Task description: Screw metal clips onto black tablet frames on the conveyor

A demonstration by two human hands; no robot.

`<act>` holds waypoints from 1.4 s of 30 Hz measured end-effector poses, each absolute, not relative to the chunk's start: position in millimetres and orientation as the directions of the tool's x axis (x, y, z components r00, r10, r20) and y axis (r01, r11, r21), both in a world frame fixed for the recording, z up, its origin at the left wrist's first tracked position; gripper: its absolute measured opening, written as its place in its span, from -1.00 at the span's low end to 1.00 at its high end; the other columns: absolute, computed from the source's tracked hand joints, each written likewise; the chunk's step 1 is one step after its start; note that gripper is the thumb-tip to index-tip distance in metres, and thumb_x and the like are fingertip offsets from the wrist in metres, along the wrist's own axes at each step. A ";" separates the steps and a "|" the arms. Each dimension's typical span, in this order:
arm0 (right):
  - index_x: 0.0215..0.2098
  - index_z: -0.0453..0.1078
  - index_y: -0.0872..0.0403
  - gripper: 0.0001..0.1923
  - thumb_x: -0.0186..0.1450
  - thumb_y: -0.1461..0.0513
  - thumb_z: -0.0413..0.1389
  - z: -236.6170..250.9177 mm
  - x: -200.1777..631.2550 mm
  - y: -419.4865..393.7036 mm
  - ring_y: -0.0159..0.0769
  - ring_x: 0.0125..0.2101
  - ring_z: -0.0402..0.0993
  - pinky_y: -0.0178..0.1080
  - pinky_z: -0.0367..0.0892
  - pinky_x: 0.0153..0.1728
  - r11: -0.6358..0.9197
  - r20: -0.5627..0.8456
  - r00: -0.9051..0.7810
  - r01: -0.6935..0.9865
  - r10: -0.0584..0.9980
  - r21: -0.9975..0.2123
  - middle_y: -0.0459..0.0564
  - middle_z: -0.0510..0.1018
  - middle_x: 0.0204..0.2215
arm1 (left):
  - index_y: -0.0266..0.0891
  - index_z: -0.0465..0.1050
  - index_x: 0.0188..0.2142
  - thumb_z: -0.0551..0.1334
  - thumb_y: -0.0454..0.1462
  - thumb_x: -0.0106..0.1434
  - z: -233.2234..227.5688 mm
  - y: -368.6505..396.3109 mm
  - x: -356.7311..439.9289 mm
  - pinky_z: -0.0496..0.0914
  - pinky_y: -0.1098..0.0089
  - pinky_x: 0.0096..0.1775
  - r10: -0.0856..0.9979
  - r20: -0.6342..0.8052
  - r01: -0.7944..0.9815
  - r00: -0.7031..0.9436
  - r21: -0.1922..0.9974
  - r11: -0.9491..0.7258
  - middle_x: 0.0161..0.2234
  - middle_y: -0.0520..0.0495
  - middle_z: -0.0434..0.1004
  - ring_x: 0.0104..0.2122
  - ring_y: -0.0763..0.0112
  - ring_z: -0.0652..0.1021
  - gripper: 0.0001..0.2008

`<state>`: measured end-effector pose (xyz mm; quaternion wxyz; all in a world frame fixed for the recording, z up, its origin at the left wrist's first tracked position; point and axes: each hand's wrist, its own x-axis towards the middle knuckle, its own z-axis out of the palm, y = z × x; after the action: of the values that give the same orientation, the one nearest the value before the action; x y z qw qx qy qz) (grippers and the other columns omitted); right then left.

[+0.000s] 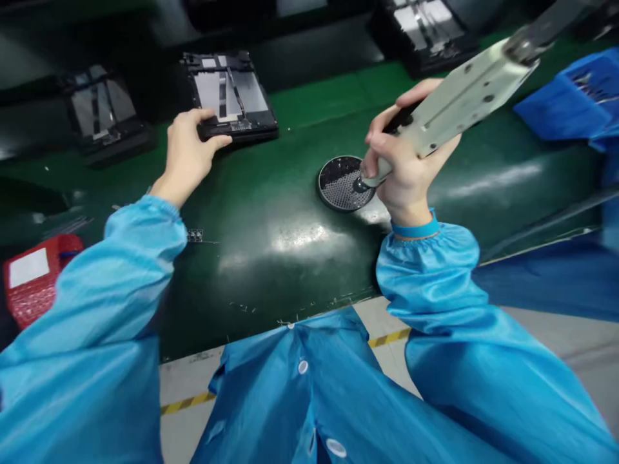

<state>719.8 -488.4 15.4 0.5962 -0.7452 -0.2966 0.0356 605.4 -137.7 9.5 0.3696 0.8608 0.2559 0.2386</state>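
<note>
My left hand (186, 151) grips the near left corner of a black electronic device (251, 103), thumb and fingers closed over its edge. The device lies open, showing a silvery inner panel, dark ribbon cables and a small circuit board. In my right hand (411, 158) is a pale electric screwdriver (464, 96), held slanting with fingers wrapped round it. Its dark tip points down at a round black dish (338, 187) with a perforated grid; whether the tip touches it I cannot tell. The dish sits on the green mat (271, 206), right of the device.
Similar open devices stand at the left (104, 109) and the far right (425, 32). A blue bin (570, 103) with small parts is at the right, and a red bin (31, 277) with a white label at the left. Small bits lie along the mat's front edge.
</note>
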 end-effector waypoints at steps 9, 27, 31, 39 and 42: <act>0.08 -0.02 0.15 -0.72 0.50 0.33 0.00 12.0 715.1 -477.9 -0.92 -0.52 0.13 -0.55 0.11 -0.53 0.201 0.581 0.676 0.557 0.453 -0.806 -0.21 0.20 -0.32 | 0.26 0.66 0.30 0.52 0.00 0.27 18.8 -252.5 404.7 0.63 -0.25 0.25 0.414 0.116 0.240 0.903 0.662 -0.710 0.40 -0.14 0.43 0.32 -0.28 0.59 -0.41; 0.33 -0.03 0.09 -0.16 0.40 -0.25 0.11 -11.5 712.1 -484.7 -1.00 -0.32 0.31 -0.71 0.38 -0.36 0.055 0.413 0.792 0.436 0.450 -0.898 -0.10 0.34 -0.13 | 0.54 0.71 -0.04 0.52 0.05 0.15 32.3 -148.2 386.4 0.42 -0.54 0.20 0.484 -0.110 0.468 0.868 0.507 -0.724 0.03 0.13 0.78 0.10 -0.48 0.64 -0.64; 0.33 0.15 0.09 -0.19 0.42 -0.27 0.17 -9.0 679.9 -495.8 -0.89 -0.11 0.50 -0.72 0.48 -0.26 -0.153 0.085 0.827 0.202 0.556 -0.967 -0.02 0.41 -0.03 | 0.33 0.69 0.18 0.55 0.09 0.23 32.2 -150.7 381.3 0.46 -0.32 0.01 0.517 -0.145 0.500 0.843 0.565 -0.656 0.09 -0.10 0.76 0.05 -0.36 0.68 -0.49; 0.24 0.04 0.02 -0.14 0.26 -0.21 0.32 -16.8 705.4 -480.3 -0.77 -0.25 0.46 -0.59 0.26 -0.48 0.170 0.288 0.878 0.240 0.381 -0.956 -0.07 0.47 -0.03 | 0.09 0.77 0.09 0.50 0.10 0.33 27.3 -149.0 393.5 0.40 -0.12 -0.04 0.400 -0.111 0.388 0.910 0.570 -0.724 0.01 -0.11 0.77 -0.08 -0.15 0.64 -0.59; 0.07 -0.01 0.04 -0.19 0.13 -0.02 0.39 -10.2 712.6 -473.7 -0.70 -0.45 0.30 -0.41 0.21 -0.52 0.285 0.359 0.887 0.277 0.292 -0.918 -0.17 0.47 -0.10 | 0.17 0.78 0.05 0.50 0.06 0.35 19.1 -147.3 398.6 0.42 -0.03 -0.09 0.377 -0.053 0.326 0.925 0.624 -0.710 -0.06 0.07 0.79 -0.14 -0.01 0.64 -0.68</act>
<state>712.6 -473.7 -10.2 0.7654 -0.5979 -0.2381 0.0049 398.6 -147.3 19.1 0.3297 0.9239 0.1901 0.0389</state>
